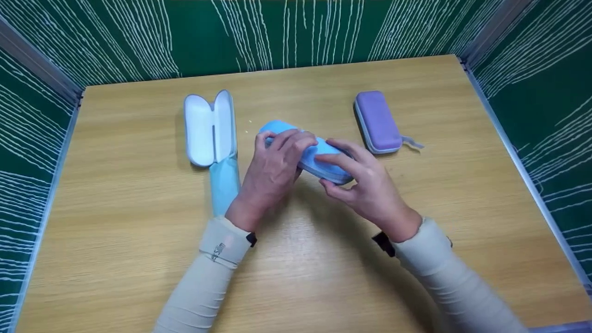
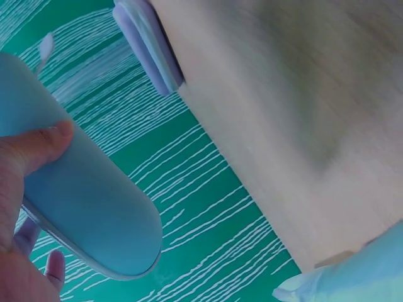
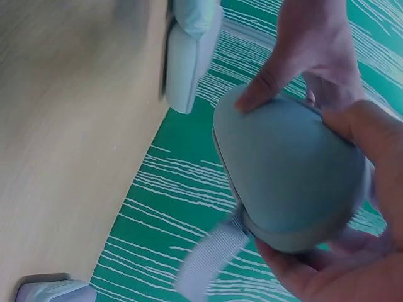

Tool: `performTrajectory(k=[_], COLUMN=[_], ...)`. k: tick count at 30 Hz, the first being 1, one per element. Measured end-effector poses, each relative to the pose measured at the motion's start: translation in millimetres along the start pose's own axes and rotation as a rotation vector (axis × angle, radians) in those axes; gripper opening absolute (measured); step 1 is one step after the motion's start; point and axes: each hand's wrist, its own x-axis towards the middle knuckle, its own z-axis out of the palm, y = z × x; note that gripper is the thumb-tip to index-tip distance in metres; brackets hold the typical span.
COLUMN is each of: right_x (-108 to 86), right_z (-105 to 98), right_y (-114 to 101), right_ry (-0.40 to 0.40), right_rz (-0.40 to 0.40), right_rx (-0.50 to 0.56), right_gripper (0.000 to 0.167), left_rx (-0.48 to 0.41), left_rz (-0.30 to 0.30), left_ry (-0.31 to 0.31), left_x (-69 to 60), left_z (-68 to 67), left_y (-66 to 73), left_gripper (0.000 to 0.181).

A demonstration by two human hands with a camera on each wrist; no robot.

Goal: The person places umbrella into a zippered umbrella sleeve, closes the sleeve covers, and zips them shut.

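Both hands hold a closed blue zippered case (image 1: 328, 159) above the table. The left hand (image 1: 277, 171) curls its fingers over the case's left and middle part. Thumb and fingers of the right hand (image 1: 365, 180) grip its right end. In the left wrist view, a thumb lies across the long side of the blue case (image 2: 94, 189). A pale ribbon strap (image 3: 211, 258) hangs from the end of the case in the right wrist view, where the left hand (image 3: 315, 50) and the right hand (image 3: 378, 170) both touch it.
An open hard case (image 1: 200, 129) with a pale lining lies on the wooden table (image 1: 138, 240) at the left, a light blue pouch (image 1: 224, 185) against its lower end. A closed purple case (image 1: 378, 120) with a strap lies at the right. Green walls with white lines surround the table.
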Motion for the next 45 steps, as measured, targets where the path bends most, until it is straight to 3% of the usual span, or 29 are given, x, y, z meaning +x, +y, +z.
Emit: performTrajectory(k=[3, 6, 11, 16, 22, 30, 37, 45], right_x=[0.7, 0.9, 0.5, 5.8, 19.3, 37.4, 48.9, 57.0], right_z=[6, 12, 16, 21, 34, 53, 71, 91], right_y=[1, 6, 25, 45, 62, 77, 86, 97], right_ry=[0.042, 0.058, 0.04, 0.039, 0.061, 0.085, -0.001, -0.089], right_rz=[-0.083, -0.117, -0.028, 0.046, 0.095, 0.087, 0.138, 0.19], right_rx=[-0.053, -0.112, -0.169, -0.197, -0.23, -0.275, -0.268, -0.266], right_gripper=[0.042, 0.041, 0.041, 0.037, 0.035, 0.032, 0.032, 0.034], left_rx=[0.033, 0.037, 0.043, 0.079, 0.088, 0.103, 0.104, 0.069], left_rz=[-0.035, -0.122, -0.304, -0.409, -0.479, -0.559, -0.627, -0.745], left_ry=[-0.029, -0.074, -0.189, -0.311, -0.398, -0.409, -0.468, -0.544], left_x=[-1.0, -0.6, 1.1, 0.8, -4.0, -9.7, -13.3, -29.5], left_z=[2.5, 1.3, -7.0, -13.1, -14.1, -17.8, -24.0, -33.2], left_y=[-2.3, -5.3, -11.4, -15.0, -14.6, -15.1, -17.4, -20.7], left_gripper=[0.07, 0.073, 0.085, 0.093, 0.095, 0.095, 0.1, 0.106])
